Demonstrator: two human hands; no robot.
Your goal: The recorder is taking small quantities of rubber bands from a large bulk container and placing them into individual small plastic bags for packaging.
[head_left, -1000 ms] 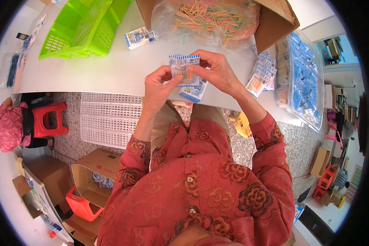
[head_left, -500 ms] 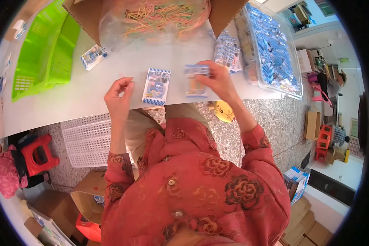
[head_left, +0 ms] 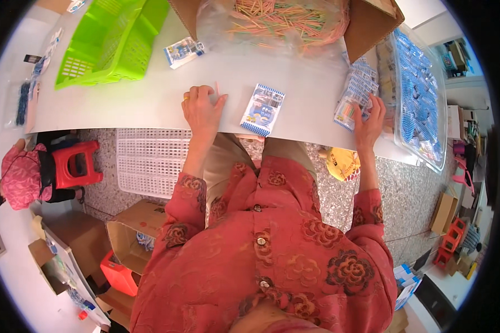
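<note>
My left hand (head_left: 203, 112) rests at the tabletop with fingers loosely curled and the thumb apart, nothing visible between them. Just beyond its fingertips lies a short pink stick (head_left: 217, 87). Right of that hand, a flat white packet with blue striped ends (head_left: 263, 109) lies alone. My right hand (head_left: 369, 125) is over the table's right part, thumb and fingers apart. Its thumb is at the edge of a small packet with coloured sticks (head_left: 345, 112), which lies at the near end of an overlapping row of similar packets (head_left: 362, 77).
A clear bin (head_left: 440, 139) full of blue packets stands at the right. Beyond my hands, a cardboard box (head_left: 375, 25) contains a bag of coloured sticks (head_left: 283, 19). A green basket (head_left: 116, 55) and another packet (head_left: 183, 53) are left. A person (head_left: 25, 175) is near a red stool (head_left: 78, 164).
My right hand has carried the stick-filled packet rightward onto the row and loosened its fingers. My left hand's thumb and fingers have parted. The view has shifted left.
</note>
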